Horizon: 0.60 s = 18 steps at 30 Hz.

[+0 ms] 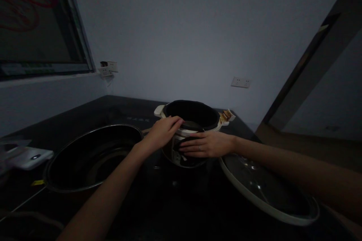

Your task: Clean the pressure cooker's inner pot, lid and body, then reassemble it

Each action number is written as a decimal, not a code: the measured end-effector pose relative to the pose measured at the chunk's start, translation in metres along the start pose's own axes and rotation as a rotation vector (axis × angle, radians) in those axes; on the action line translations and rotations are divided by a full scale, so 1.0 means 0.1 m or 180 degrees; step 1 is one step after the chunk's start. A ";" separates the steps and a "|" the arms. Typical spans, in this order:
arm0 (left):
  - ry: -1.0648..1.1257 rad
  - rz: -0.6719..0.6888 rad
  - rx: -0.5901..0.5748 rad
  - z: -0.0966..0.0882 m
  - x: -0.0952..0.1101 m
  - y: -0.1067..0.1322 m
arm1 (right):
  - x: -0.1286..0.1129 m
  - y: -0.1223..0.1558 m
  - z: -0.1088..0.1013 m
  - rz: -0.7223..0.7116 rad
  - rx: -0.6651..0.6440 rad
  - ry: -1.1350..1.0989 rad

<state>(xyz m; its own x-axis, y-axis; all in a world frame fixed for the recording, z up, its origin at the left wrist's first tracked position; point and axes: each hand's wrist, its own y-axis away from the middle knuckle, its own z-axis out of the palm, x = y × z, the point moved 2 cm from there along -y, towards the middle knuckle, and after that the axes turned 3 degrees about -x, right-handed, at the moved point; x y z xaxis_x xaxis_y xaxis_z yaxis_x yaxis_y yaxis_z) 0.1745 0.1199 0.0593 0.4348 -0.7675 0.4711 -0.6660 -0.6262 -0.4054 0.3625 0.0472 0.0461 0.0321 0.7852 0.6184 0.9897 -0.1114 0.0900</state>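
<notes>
An electric cooker [183, 160] with a pale rim and side handles stands lidless in the middle, its dark round inside showing. My left hand [165, 130] bends its fingers over the cooker's near rim, gripping it at the left. Against the cooker's front panel lies my right hand [202, 145], its fingers stretched out flat and close together, a ring on one of them. Dark material shows around and below these fingers; in the dim light I cannot tell whether it is a cloth or part of the panel.
A large dark pot [96, 158] sits at the left. A round glass lid [263, 184] with a pale rim lies at the right, under my right forearm. Brownish, worn material [226, 115] shows at the cooker's right handle. A white device [34, 157] is at far left; wall sockets [241, 82] are behind.
</notes>
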 end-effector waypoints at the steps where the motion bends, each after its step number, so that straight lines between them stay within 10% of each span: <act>1: -0.0004 -0.0007 0.0003 0.00 0.00 0.00 | 0.01 -0.07 0.00 0.0103 0.0039 0.0032; 6: -0.0042 -0.0066 0.0020 0.00 0.02 0.01 | -0.06 -0.35 0.13 0.0498 0.0026 0.0040; 18: 0.0008 -0.0074 0.0083 0.03 0.00 0.01 | -0.52 -0.18 0.47 -0.0637 -0.0879 0.0036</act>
<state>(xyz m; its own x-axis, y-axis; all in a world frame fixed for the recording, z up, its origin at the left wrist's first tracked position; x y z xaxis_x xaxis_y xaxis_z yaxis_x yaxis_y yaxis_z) 0.1757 0.1185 0.0568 0.4484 -0.7524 0.4825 -0.6398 -0.6471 -0.4146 0.3497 0.0369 -0.0248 -0.1622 0.8015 0.5756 0.9010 -0.1176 0.4176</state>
